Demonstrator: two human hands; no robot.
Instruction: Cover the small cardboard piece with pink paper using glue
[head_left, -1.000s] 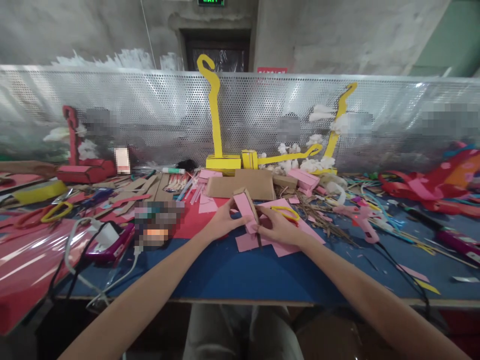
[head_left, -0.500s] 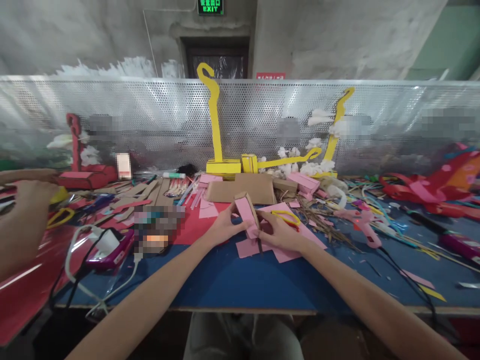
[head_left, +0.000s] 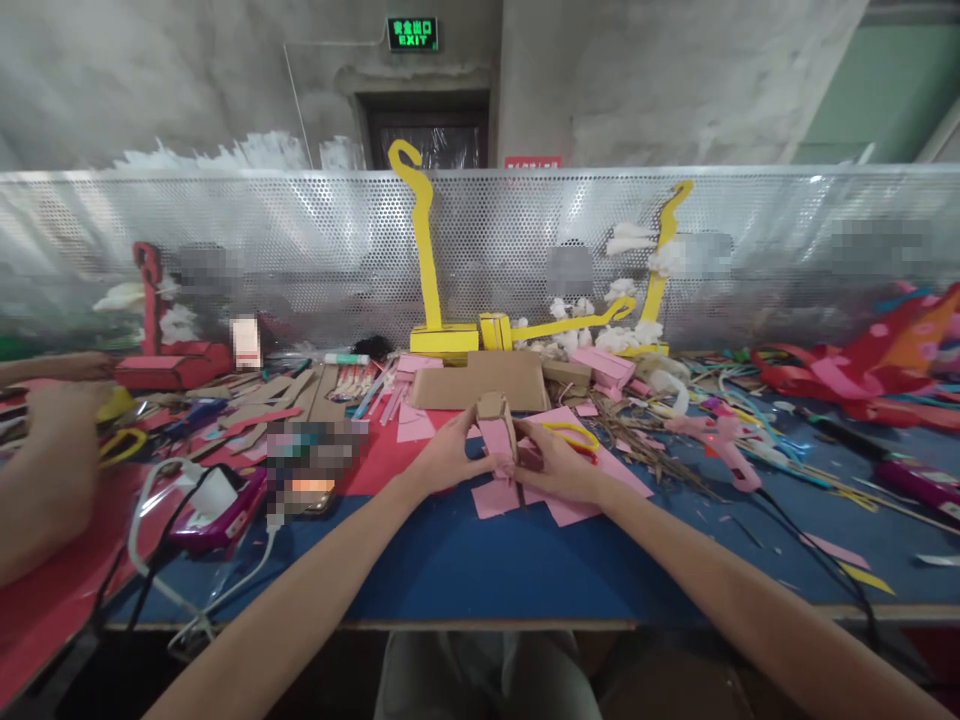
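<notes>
Between my hands a small cardboard box (head_left: 496,432), with pink paper on one face and bare brown cardboard at its far end, is held tilted above the table. My left hand (head_left: 451,456) grips its left side, the thumb on the pink face. My right hand (head_left: 556,462) closes on the right side, fingers near the lower end. Beneath lie pink paper sheets (head_left: 498,499). Yellow-handled scissors (head_left: 574,437) rest just beyond my right hand. A larger piece of brown cardboard (head_left: 480,385) lies behind the box.
At right lies a pink glue gun (head_left: 724,445) with a black cord. A purple power strip (head_left: 217,510) with cables sits at left. Yellow hook-shaped paper pieces (head_left: 424,250) stand at the back by a perforated metal screen (head_left: 300,240). Another person's arm (head_left: 52,470) reaches in at far left.
The box has turned in my hands, its brown end now facing me more. My view has tilted slightly upward. Both hands keep their hold.
</notes>
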